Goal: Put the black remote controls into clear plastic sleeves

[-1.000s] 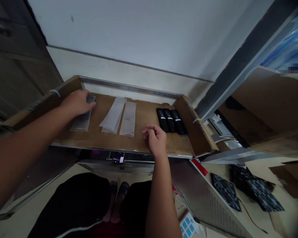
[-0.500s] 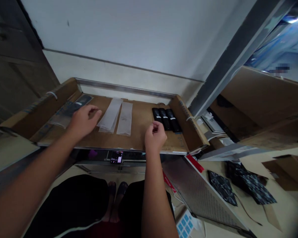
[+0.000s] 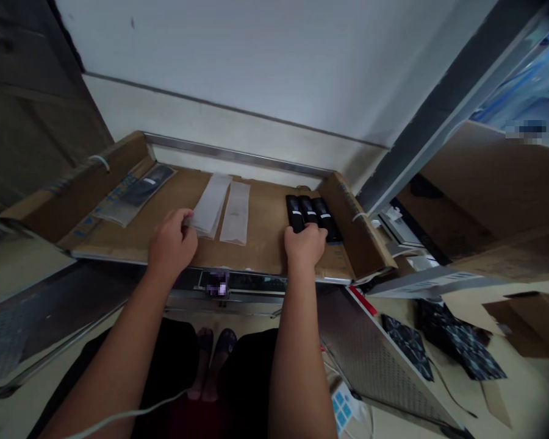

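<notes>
A cardboard-lined work surface (image 3: pixel 265 238) lies in front of me. My left hand (image 3: pixel 171 244) pinches the near end of a thin translucent plastic sleeve (image 3: pixel 209 204); a second sleeve (image 3: pixel 236 212) lies right of it. My right hand (image 3: pixel 305 244) has its fingers curled on the near ends of three black remotes (image 3: pixel 312 213) lying side by side at the right. At the far left a bagged black remote (image 3: pixel 135 192) rests against the cardboard side flap.
Cardboard flaps (image 3: pixel 357 225) wall both sides of the surface. A phone (image 3: pixel 218 282) sits on the metal ledge below. Right of me are a perforated metal panel (image 3: pixel 370 360), dark patterned pouches (image 3: pixel 457 347) and open cardboard boxes (image 3: pixel 489 195). My feet show on the floor.
My left hand left the bagged remote at the far left and came back to pinch the sleeve. My right hand went forward from mid-surface onto the black remotes.
</notes>
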{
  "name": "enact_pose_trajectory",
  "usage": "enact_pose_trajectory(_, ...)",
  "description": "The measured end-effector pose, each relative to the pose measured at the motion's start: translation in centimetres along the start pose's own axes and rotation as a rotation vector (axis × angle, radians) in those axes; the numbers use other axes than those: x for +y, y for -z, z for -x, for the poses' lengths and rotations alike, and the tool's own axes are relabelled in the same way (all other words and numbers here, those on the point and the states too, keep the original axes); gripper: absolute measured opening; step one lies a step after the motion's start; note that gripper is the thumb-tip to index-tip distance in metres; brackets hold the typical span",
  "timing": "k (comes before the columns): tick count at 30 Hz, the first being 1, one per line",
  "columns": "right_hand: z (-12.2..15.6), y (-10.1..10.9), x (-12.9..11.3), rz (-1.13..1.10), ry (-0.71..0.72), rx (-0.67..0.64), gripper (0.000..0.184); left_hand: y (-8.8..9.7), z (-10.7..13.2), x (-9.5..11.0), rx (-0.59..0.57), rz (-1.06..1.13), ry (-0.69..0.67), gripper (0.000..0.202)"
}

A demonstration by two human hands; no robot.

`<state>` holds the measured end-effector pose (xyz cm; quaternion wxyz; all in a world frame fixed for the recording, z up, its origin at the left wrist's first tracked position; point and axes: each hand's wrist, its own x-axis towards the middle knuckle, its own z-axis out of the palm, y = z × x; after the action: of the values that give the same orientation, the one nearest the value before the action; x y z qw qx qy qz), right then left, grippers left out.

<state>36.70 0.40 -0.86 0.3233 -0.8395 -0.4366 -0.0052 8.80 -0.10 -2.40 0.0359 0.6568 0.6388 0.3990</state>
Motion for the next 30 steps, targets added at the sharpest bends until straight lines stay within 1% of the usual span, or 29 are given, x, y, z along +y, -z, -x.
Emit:
enact_pose_trajectory(2,0.1,0.4,0.1,-0.015,0.017,-0.023,0.048,0.0,0.3,0.1,-0.005,0.008,-0.017,0.034)
enact_pose_trajectory(6,0.5,0.8,0.0,0.033,0.053,-0.076,0.051,-0.2,0.1,-0.1,-0.013,0.036,-0.055,0.025)
enact_pose_trajectory(9,0.4,0.7,-0.5,0.106,0.046,-0.100,0.050,-0.3,0.0,-0.2,-0.025,0.042,-0.059,0.020)
enact_pose_trajectory(12,0.4,0.7,-0.9,0.109,0.035,-0.117,0.051,-0.2,0.0,-0.2,-0.025,0.056,-0.051,0.017)
enact_pose_trajectory(15,0.8,0.7,-1.1,0.090,0.069,-0.129,0.046,-0.1,0.0,-0.1,-0.013,0.078,-0.054,0.014)
enact_pose_trajectory(17,1.2,0.6,-1.2,0.092,0.114,-0.157,0.039,0.0,0.0,-0.1,-0.013,0.079,-0.067,0.013)
enact_pose_trajectory(19,1.4,0.5,-1.3,0.099,0.162,-0.152,0.034,-0.2,-0.3,-0.1,-0.022,0.076,-0.077,0.013)
enact_pose_trajectory(21,1.4,0.4,-1.2,0.066,0.185,-0.105,0.032,-0.5,-0.8,-0.1,-0.039,0.094,-0.072,0.012)
enact_pose_trajectory(23,1.3,0.6,-0.9,-0.089,0.136,-0.102,0.036,-1.0,-1.6,0.0,-0.048,0.142,-0.045,0.010)
enact_pose_trajectory(24,1.4,0.8,-0.6,-0.227,0.087,-0.141,0.040,-1.2,-2.0,0.1,-0.049,0.173,-0.028,0.009)
enact_pose_trajectory(25,1.5,1.1,-0.3,-0.389,0.035,-0.211,0.044,-1.4,-2.4,0.3,-0.046,0.202,-0.011,0.009)
enact_pose_trajectory(27,1.9,2.0,0.4,-0.701,-0.034,-0.425,0.049,-1.6,-3.1,0.5,-0.043,0.243,0.015,0.009)
enact_pose_trajectory(28,2.2,2.4,0.8,-0.809,-0.042,-0.546,0.049,-1.7,-3.4,0.7,-0.046,0.254,0.025,0.008)
enact_pose_trajectory(30,2.6,3.3,1.3,-0.904,-0.020,-0.749,0.048,-1.8,-3.7,1.0,-0.062,0.262,0.037,0.008)
